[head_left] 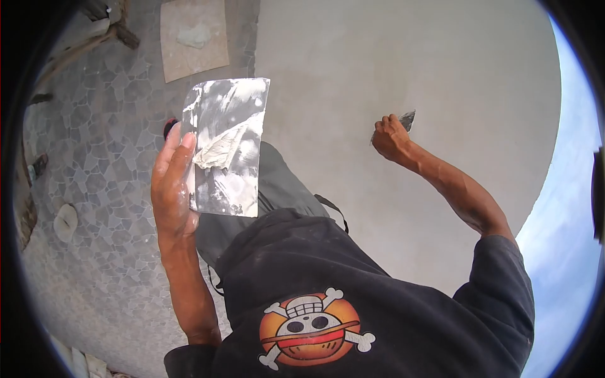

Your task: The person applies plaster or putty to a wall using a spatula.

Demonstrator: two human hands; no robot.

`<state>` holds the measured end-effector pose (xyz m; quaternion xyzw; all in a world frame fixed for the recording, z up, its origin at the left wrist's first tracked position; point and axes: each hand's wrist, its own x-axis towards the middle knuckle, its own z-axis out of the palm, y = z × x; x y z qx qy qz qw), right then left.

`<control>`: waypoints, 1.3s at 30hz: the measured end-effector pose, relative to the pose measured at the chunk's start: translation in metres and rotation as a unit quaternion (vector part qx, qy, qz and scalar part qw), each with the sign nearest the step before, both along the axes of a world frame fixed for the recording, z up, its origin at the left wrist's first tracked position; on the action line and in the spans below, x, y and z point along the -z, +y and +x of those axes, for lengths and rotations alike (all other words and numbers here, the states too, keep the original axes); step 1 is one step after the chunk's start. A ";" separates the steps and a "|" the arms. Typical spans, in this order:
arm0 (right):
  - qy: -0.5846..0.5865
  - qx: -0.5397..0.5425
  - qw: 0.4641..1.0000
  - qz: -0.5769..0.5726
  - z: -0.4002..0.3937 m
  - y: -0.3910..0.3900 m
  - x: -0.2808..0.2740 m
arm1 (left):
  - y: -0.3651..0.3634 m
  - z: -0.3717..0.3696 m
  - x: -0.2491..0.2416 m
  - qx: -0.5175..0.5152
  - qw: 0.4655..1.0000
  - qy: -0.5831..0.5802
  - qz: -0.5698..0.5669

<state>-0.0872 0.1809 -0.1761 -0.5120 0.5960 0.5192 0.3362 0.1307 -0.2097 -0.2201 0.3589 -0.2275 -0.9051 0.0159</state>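
Against the wall [328, 75], right hand [392, 137], arm outstretched.

One left hand [171, 183], one right hand [391, 138]: two altogether. One plate [247, 154], one blade [408, 120], and one board [194, 62], upper left.

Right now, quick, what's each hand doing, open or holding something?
Left hand: closed on the edge of a flat plate carrying white paste.
Right hand: closed on a dark-bladed tool at the wall.
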 end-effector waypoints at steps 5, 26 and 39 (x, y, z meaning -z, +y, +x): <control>0.014 0.044 0.990 -0.131 -0.053 -0.053 -0.022 | -0.001 0.001 0.002 0.013 1.000 0.018 -0.006; 0.082 -0.078 0.988 -0.105 -0.066 -0.040 -0.026 | -0.005 -0.004 -0.008 0.033 0.999 0.007 -0.016; 0.093 -0.042 0.966 -0.239 -0.112 -0.093 -0.040 | -0.006 -0.001 -0.004 0.055 0.998 0.022 -0.012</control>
